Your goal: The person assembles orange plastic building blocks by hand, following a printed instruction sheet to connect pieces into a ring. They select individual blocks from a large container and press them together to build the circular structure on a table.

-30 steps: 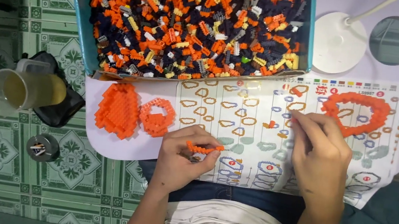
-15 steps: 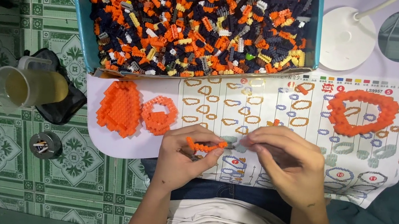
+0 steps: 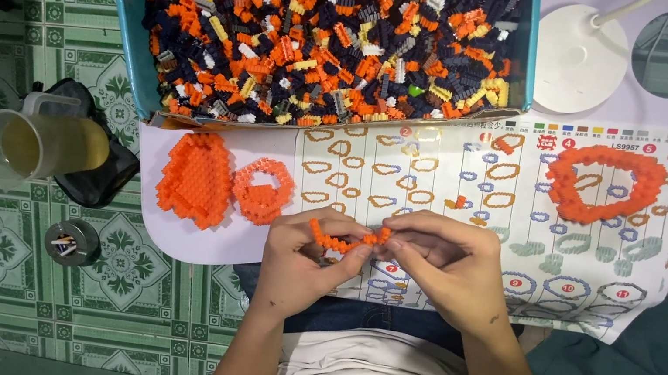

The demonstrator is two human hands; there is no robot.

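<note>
My left hand (image 3: pixel 301 258) and my right hand (image 3: pixel 450 267) meet over my lap, both pinching a short curved strip of small orange bricks (image 3: pixel 344 238). Beneath them lies a printed instruction sheet (image 3: pixel 440 186) with outlined ring shapes. A solid orange brick piece (image 3: pixel 196 178) and a small orange ring (image 3: pixel 263 190) rest on the white board left of my hands. A larger orange ring (image 3: pixel 604 184) lies on the sheet at the right. One loose orange brick (image 3: pixel 460 203) sits on the sheet.
A blue box (image 3: pixel 125 24) full of orange, black, yellow and white small bricks stands at the back. A white lamp base (image 3: pixel 578 61) is to its right. A jug of yellowish liquid (image 3: pixel 40 145) and a small round tin (image 3: pixel 70 242) sit on the green tiled floor at left.
My right hand has moved left from the sheet near the large ring to join my left hand on the orange strip. My left hand has kept hold of the strip.
</note>
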